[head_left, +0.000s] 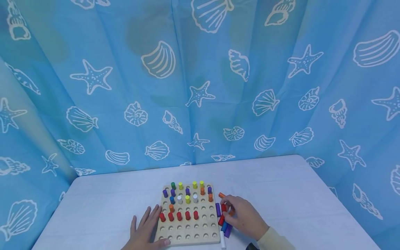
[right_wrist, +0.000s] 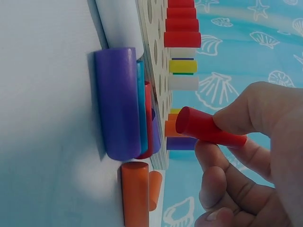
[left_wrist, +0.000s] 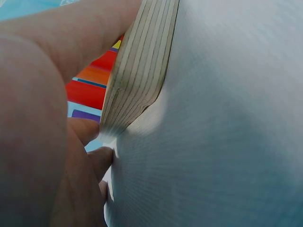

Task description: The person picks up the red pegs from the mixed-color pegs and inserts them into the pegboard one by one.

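A wooden pegboard [head_left: 201,232] with rows of round holes lies on the table, several coloured pegs upright in it. A row of red pegs [head_left: 179,216] crosses its middle left. My left hand [head_left: 144,230] rests at the board's near left corner, thumb over the front edge and fingers along the left side; in the left wrist view the fingers touch the board's side [left_wrist: 137,71]. Just right of the board, my right hand [head_left: 247,218] pinches a red peg [right_wrist: 206,127] between thumb and fingers, held above the loose pegs.
Loose pegs lie along the board's right side: a white peg [head_left: 223,239], a purple peg [right_wrist: 118,104], an orange peg [right_wrist: 135,194], a blue peg [head_left: 224,226] and others. Behind the white-covered table [head_left: 281,180] hangs a blue shell-print curtain [head_left: 200,121].
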The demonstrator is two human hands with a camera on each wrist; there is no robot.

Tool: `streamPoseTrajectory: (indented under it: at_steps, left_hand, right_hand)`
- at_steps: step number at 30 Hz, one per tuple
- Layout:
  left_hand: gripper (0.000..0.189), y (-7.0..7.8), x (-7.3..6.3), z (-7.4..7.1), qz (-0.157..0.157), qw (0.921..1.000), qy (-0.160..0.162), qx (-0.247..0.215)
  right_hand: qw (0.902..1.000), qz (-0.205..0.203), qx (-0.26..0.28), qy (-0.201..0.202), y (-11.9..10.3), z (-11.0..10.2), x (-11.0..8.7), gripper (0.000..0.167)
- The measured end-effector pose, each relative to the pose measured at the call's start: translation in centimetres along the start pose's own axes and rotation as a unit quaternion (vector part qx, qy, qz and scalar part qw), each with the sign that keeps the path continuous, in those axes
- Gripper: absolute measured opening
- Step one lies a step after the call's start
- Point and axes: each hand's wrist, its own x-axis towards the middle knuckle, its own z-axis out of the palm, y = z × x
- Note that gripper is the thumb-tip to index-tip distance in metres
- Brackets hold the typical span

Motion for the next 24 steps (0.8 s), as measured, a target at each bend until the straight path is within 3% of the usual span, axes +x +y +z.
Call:
streamPoseTrajectory:
  at_steps: [10,24]
  left_hand:
    - [0.120,0.1,-0.1,0.1,0.008,0.9999,0.006,0.004]
    - [0.121,0.2,-0.2,0.0,-0.003,1.0000,-0.002,-0.003]
  right_hand:
    - [0.9999,-0.008,0.006,-0.003,-0.3,0.6,0.3,0.018]
    - [0.9995,-0.030,0.008,-0.010,-0.7,1.2,0.7,0.020]
